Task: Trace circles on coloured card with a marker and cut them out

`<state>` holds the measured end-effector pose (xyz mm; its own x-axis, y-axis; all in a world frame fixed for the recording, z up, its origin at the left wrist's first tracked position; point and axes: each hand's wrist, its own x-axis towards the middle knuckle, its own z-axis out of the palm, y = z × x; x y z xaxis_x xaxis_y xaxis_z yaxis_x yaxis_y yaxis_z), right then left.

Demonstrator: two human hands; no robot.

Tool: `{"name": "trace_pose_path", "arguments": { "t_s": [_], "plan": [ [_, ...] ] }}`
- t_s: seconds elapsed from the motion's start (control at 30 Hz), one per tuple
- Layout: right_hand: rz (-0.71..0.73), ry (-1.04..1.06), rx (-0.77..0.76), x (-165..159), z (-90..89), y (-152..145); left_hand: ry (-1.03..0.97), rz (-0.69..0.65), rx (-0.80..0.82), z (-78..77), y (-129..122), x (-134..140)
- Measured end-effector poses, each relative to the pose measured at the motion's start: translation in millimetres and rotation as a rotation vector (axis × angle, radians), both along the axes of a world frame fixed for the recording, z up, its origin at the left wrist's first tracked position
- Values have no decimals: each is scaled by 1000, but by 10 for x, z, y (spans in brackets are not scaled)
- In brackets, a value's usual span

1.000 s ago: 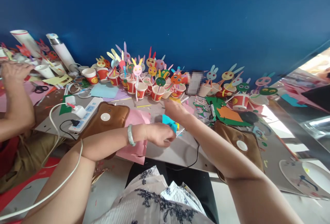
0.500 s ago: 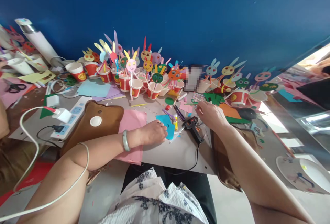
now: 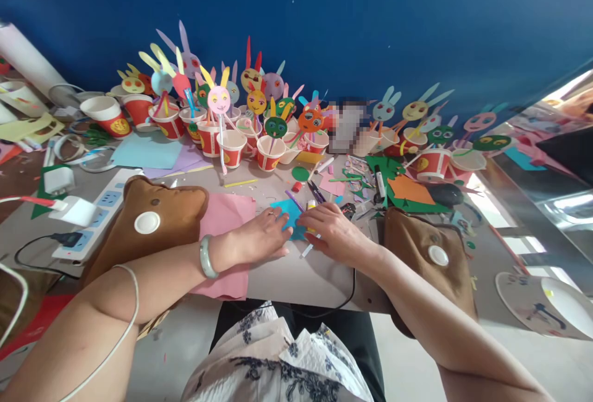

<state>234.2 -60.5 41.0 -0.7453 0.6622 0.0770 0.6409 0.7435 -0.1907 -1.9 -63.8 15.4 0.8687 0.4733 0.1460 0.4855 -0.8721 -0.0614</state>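
Note:
On the table in front of me lies a piece of blue paper (image 3: 291, 209). My left hand (image 3: 262, 234) rests at its left edge, palm down, fingers stretched and slightly apart. From the other side my right hand (image 3: 336, 233) reaches over the paper with its fingers loosely spread. Its fingertips lie at the right edge of the paper and partly cover a yellow glue stick (image 3: 311, 204). Most of the black glue gun (image 3: 348, 210) is hidden behind my right hand. A white strip (image 3: 309, 246) lies below those fingers. Pink paper (image 3: 227, 210) is under my left wrist.
Paper cups with rabbit-faced figures (image 3: 231, 147) line the blue wall. Brown cushion-like pouches (image 3: 155, 204) flank my arms. A power strip (image 3: 104, 210) with chargers stands left, its white cable crossing my left arm. Scissors or pliers (image 3: 317, 192), a marker (image 3: 380, 184) and paper scraps lie ahead.
My right hand has moved left and towards me, from the scraps behind the glue gun to the blue paper. My left hand has shifted left and its fingers have spread.

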Motion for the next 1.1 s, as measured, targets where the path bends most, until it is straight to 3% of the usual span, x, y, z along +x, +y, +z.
{"name": "trace_pose_path", "arguments": {
  "t_s": [0.33,0.73,1.1],
  "plan": [
    [91,-153,177,-115,-210,-111,-45,-8,-193,-32,122,-79],
    [25,-181,176,-88,-152,-209,-195,-110,-106,-243,199,-178],
    [4,-184,190,-60,-135,-228,-162,-154,-115,-112,203,-231]
  ]
}}
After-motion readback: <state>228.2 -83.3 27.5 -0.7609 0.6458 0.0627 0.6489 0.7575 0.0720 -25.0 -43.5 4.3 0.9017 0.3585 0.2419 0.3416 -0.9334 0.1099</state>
